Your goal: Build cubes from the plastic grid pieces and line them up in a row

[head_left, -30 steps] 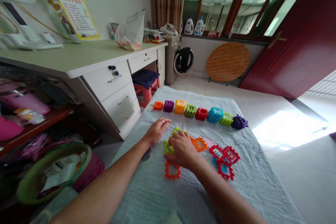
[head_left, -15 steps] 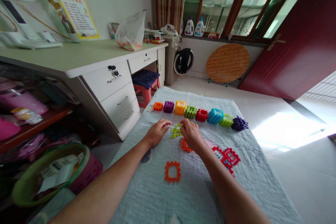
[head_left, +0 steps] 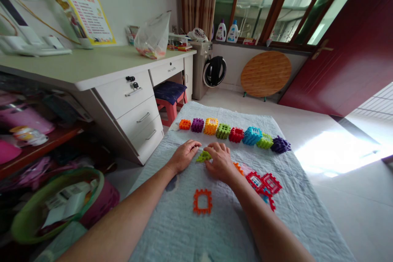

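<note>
My left hand (head_left: 185, 154) rests on the pale blue cloth (head_left: 172, 229), its fingers loosely curled together; whether anything is between them is hidden. Just right of its fingertips lies a lime green piece (head_left: 203, 156). My right hand (head_left: 219, 160) is over that piece's right side, palm down, with fingers apart and touching or nearly touching it. Nearer to me an orange square frame (head_left: 202, 202) lies flat. Right of my right wrist are part of another orange piece (head_left: 238, 168) and several red pieces (head_left: 271, 183), partly overlapping.
A row of coloured blocks (head_left: 223, 131) crosses the far part of the cloth. On the left are a white desk (head_left: 123, 102) with a plastic bag (head_left: 153, 37), a stool (head_left: 170, 94) and a green-rimmed basket (head_left: 24, 233). A round wooden board (head_left: 266, 73) leans on the back wall.
My right hand has opened from a pinch and come slightly lower and left over the green piece. The orange piece once below it now shows to the right of my wrist. My left hand is nearly still.
</note>
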`<action>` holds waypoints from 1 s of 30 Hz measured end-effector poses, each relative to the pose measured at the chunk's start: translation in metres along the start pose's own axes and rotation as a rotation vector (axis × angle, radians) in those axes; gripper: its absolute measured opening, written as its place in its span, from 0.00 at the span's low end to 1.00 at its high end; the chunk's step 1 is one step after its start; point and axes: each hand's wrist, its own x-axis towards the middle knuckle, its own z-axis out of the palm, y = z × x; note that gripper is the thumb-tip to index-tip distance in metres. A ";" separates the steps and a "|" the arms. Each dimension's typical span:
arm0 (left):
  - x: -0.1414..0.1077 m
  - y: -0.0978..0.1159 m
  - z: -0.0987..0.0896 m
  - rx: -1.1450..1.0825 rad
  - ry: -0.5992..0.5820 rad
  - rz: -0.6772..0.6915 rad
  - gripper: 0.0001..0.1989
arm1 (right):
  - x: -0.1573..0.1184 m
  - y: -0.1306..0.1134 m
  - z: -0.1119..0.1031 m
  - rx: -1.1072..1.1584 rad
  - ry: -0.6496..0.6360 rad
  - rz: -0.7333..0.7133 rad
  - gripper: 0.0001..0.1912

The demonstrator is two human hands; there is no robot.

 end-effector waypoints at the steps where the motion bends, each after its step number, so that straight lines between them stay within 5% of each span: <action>1: 0.000 0.000 0.000 -0.002 -0.005 -0.002 0.12 | -0.001 -0.001 0.000 0.004 -0.019 -0.015 0.20; 22: -0.001 0.001 -0.001 -0.024 -0.067 -0.007 0.13 | 0.002 0.009 -0.005 0.052 -0.010 0.137 0.19; 30: -0.006 0.005 0.001 0.157 -0.124 0.129 0.32 | -0.005 0.010 -0.007 -0.012 -0.042 0.069 0.21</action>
